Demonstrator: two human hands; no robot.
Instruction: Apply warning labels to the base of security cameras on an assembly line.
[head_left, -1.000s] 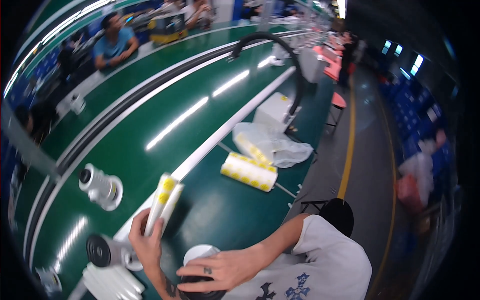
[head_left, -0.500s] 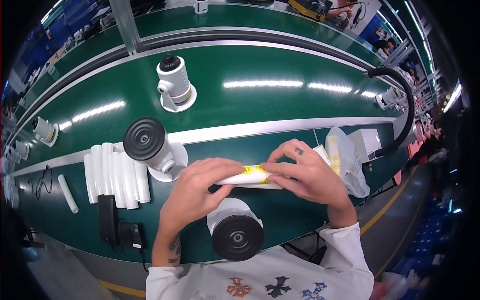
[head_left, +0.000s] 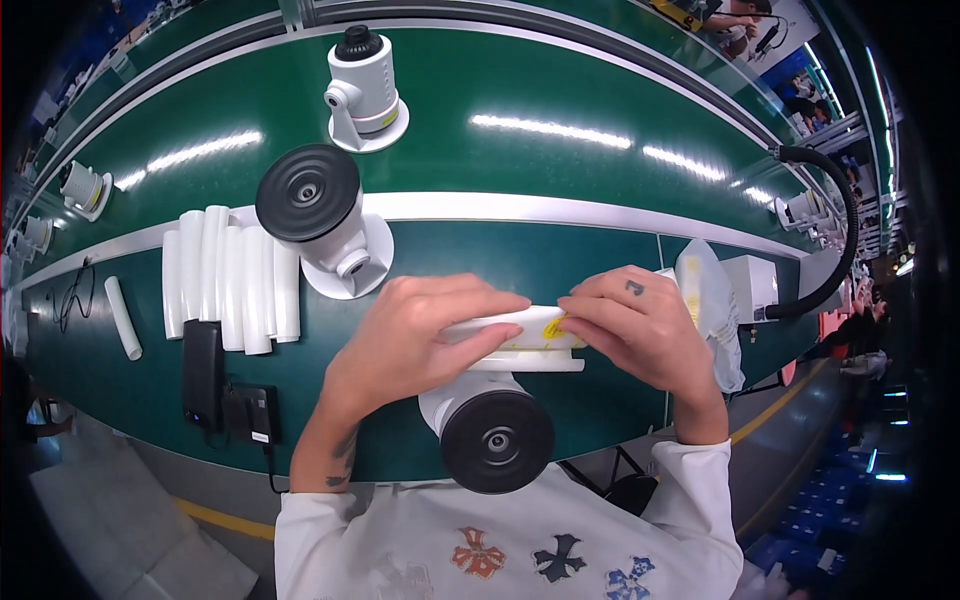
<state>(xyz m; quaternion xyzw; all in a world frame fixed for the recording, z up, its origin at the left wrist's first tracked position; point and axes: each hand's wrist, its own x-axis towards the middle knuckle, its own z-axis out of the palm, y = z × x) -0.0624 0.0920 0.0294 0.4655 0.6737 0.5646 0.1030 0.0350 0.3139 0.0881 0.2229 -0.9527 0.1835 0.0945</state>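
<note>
Between my two hands, a white rolled sheet with yellow print [head_left: 540,328] is held roughly level above the bench. My left hand [head_left: 425,335] pinches its left part between thumb and fingers. At the right end, the fingertips of my right hand [head_left: 640,325] press together on it. Just beneath the roll shows a flat white edge [head_left: 540,364], whose kind I cannot make out. Close to my body, a white device with a black round disc [head_left: 497,441] stands below the roll. A similar white device with a black disc [head_left: 308,193] leans beyond my left hand.
Several white tubes [head_left: 230,285] lie at the left, with one loose tube [head_left: 122,318] apart. Near them are a black power bank [head_left: 202,375] and a black box [head_left: 253,412] with a cable. At right are a clear plastic bag [head_left: 710,310], a white box [head_left: 750,285] and a black flexible hose [head_left: 850,220].
The view has tilted, so the bench items sit higher in it. Both hands still grip the roll, which has turned so less yellow print shows; the white edge beneath shows more.
</note>
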